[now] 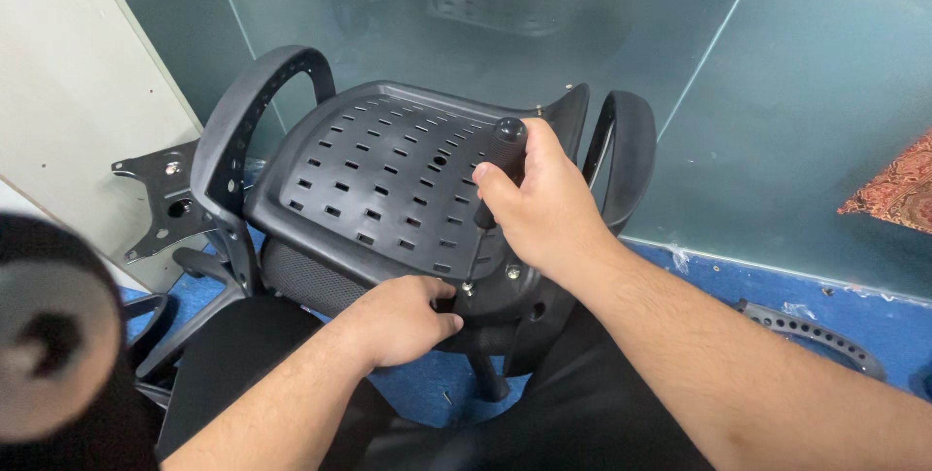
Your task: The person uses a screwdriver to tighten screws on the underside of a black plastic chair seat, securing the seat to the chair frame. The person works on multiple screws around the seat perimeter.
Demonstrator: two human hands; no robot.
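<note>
Screwdriver (503, 165) clamped upright in right hand (539, 204); left hand (403, 320) seemingly clasps seat pan (388, 180) edge.

My right hand (539, 201) covers most of the screwdriver (507, 146); its tip by the seat (388, 175) edge is too small to make out. My left hand (403, 316) hides its own fingertips under that edge. Left of the seat, a round blurred thing (49, 325) is cut off by the frame.
</note>
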